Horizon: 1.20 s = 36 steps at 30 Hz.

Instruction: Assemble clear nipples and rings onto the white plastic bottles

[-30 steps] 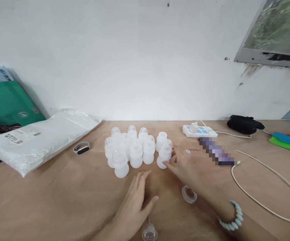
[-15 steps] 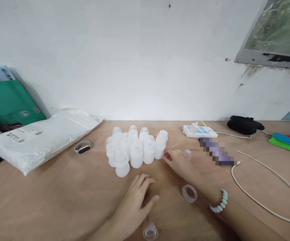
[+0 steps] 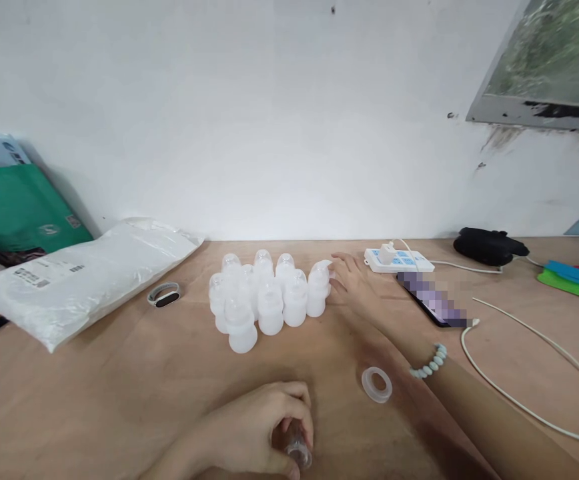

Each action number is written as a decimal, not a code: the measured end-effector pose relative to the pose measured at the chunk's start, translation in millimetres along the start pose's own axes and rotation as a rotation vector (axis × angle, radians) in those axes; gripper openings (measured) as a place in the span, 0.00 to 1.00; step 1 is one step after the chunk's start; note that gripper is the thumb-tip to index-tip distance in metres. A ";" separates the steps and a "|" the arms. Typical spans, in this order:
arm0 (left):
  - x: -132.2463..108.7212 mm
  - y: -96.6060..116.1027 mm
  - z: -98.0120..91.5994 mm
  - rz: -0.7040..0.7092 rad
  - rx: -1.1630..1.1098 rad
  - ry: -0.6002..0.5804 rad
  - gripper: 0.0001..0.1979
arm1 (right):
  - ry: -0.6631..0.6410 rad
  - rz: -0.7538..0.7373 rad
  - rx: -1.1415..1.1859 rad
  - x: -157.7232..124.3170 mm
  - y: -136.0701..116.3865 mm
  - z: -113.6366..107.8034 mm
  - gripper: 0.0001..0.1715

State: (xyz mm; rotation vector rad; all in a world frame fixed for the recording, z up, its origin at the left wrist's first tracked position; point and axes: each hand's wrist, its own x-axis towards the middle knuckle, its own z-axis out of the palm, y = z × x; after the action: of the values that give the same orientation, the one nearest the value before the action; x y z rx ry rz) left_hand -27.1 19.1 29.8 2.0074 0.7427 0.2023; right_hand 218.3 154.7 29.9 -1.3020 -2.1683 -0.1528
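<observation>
Several small white baby bottles (image 3: pixel 242 337) with clear domed caps stand upright in a close group on the wooden table. My left hand (image 3: pixel 257 423) is closed around a clear silicone teat (image 3: pixel 298 448) at the front of the table, its wide rim showing between thumb and fingers. My right hand (image 3: pixel 352 283) reaches to the rightmost bottle (image 3: pixel 317 297), fingers apart beside its upper part. Whether the fingertips touch something behind this bottle is hidden. To the right of my left hand lies a translucent collar ring (image 3: pixel 377 385).
A white plastic parcel (image 3: pixel 89 280) and a grey wristband (image 3: pixel 164 295) lie on the left. Along the right are a power strip (image 3: pixel 422 262), a phone (image 3: pixel 432 300), a white cable (image 3: pixel 534 333), a black case (image 3: pixel 489 247) and coloured plastic pieces (image 3: pixel 574 280).
My left hand has moved down and closed on the clear teat. My right hand has moved away from me, from the bottle's base to its upper right side.
</observation>
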 end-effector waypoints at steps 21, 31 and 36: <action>13.1 -25.3 4.7 0.027 0.140 0.562 0.12 | -0.068 0.028 0.200 -56.3 -32.4 -39.4 0.13; 12.6 -22.4 5.8 0.028 0.107 0.579 0.14 | -0.691 0.254 -0.084 -99.6 -48.8 -73.5 0.09; 10.6 -14.1 4.8 0.077 0.025 0.580 0.11 | -0.631 0.285 0.358 -91.6 -54.3 -61.8 0.07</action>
State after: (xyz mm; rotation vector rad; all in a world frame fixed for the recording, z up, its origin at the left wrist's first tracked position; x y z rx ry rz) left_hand -22.5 26.9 13.8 2.0152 1.0258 0.8484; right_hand 230.8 32.7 41.1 -1.5558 -2.3075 0.8230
